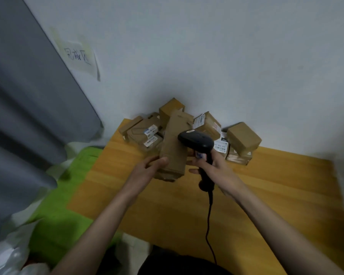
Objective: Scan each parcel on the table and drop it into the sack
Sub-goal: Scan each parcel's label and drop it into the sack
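Wooden table (266, 195) against a white wall: left hand (145, 171) grips a tall cardboard parcel (175, 147); right hand (212, 165) clasps the barcode scanner (197, 141) just beside it. Judged mid-scan; unscanned parcel pile (240, 143) beyond both hands. Green sack (54, 215) left of left hand. Labels illegible; wall note (78, 56) handwritten

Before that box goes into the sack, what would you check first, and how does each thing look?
1. Left hand holds the tall box: ok.
2. Right hand grips the scanner: ok.
3. Scanner head at the box: ok.
4. Label facing the scanner: cannot tell, none shows.
5. Scan registered: cannot tell.
6. Green sack lies beside the table, on the left: ok.
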Tool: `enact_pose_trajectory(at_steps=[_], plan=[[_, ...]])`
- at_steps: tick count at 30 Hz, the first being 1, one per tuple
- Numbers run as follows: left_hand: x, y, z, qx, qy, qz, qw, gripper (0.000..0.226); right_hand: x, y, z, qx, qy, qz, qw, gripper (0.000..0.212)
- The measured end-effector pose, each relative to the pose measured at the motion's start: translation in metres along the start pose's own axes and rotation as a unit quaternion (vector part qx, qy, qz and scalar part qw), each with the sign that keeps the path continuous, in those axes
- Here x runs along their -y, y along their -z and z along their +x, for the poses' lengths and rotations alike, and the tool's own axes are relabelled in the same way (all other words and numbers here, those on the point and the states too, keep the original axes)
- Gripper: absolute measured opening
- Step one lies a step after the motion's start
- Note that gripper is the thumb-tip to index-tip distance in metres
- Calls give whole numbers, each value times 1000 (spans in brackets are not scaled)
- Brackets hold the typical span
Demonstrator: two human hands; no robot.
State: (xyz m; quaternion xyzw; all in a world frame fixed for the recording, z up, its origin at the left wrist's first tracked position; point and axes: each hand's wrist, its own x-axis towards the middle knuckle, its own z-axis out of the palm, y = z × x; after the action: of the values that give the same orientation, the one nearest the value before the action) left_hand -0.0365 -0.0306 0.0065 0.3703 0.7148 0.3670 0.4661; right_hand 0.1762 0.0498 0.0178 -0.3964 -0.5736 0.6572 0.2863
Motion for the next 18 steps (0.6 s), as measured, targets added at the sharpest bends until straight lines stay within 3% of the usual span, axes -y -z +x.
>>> enact_pose_trajectory(at_steps=[4,7,15,18], plan=[[-20,-37,-16,42,-26,-38,998,26,4,24,-42,-44,47,9,998,40],[-32,-56,-21,64,-47,-5,997,20,6,43,-67,-68,69,-21,995,43],[-45,-96,-27,103,-81,2,991,79,9,70,-107,-90,117,-107,983,39],[-48,-106,-30,106,-74,-5,992,86,6,77,-113,-67,117,-113,984,38]])
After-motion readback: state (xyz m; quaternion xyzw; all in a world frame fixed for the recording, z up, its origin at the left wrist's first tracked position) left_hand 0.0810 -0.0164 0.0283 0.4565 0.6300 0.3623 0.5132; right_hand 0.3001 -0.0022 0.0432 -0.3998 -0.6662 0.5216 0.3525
